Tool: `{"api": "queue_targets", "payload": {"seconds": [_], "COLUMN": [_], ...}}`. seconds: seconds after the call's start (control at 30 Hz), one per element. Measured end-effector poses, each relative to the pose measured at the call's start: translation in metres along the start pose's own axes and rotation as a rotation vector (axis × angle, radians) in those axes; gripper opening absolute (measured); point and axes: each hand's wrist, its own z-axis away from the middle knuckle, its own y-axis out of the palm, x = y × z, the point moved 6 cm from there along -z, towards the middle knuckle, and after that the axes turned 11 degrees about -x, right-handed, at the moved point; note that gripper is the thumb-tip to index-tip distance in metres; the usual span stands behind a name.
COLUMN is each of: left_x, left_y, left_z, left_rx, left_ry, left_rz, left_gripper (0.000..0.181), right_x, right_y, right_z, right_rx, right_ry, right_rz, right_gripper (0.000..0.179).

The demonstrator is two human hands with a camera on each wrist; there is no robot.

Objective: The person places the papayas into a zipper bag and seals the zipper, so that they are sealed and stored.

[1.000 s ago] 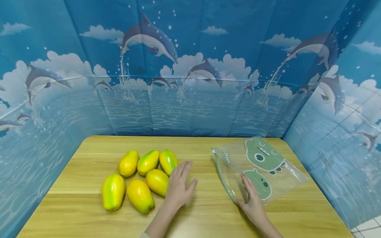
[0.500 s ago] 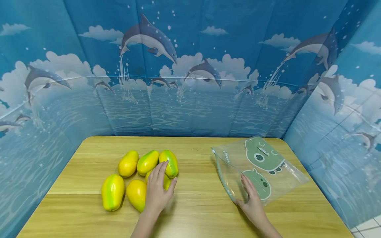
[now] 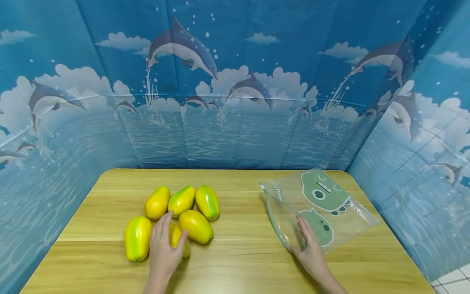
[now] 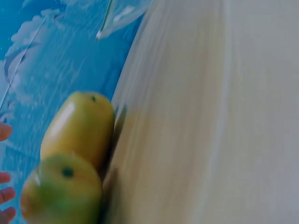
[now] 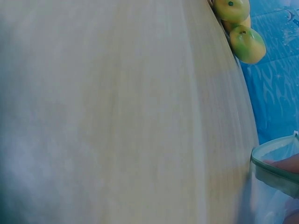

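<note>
In the head view, my left hand [image 3: 164, 247] lies over the front mango [image 3: 175, 237], partly hiding it. Its fingers are extended and its thumb is spread along the fruit's right side. Beside it are the left mango [image 3: 137, 239] and the middle-right mango [image 3: 196, 226]. To the right lies a clear zipper bag [image 3: 279, 216] printed with green cartoon dinosaurs, its mouth facing left. My right hand [image 3: 312, 255] holds the bag near the lower corner of the mouth, thumb at the rim. In the right wrist view a finger shows within the parted bag mouth [image 5: 275, 172].
Three more mangoes lie in a back row: a yellow one [image 3: 158, 203], a green-tinged one [image 3: 182, 201] and a green-striped one [image 3: 207, 203]. All rest on a wooden table [image 3: 235, 265]. A blue dolphin-print curtain [image 3: 235, 134] hangs behind and along both sides.
My left hand has moved left and toward the front, from right of the mangoes, across the middle-right one, to the front one. The right hand and bag have stayed put.
</note>
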Motion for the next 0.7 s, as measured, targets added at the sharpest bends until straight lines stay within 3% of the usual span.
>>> {"api": "queue_targets", "payload": {"seconds": [0.2, 0.47, 0.7], "left_x": [0.016, 0.032, 0.049], "left_y": [-0.022, -0.046, -0.060], "left_z": [0.006, 0.016, 0.022], "left_rx": [-0.098, -0.255, -0.372], "left_ry": [-0.039, -0.011, -0.080], "left_rz": [-0.018, -0.012, -0.028], "left_gripper": [0.062, 0.063, 0.066], "right_x": [0.003, 0.004, 0.004], "right_y": [0.000, 0.001, 0.001], "right_z": [0.000, -0.002, -0.002], "right_rx": [0.005, 0.012, 0.005], "right_ry": [-0.001, 0.011, 0.000], "right_rz": [-0.002, 0.001, -0.016], "right_gripper": [0.100, 0.098, 0.099]}}
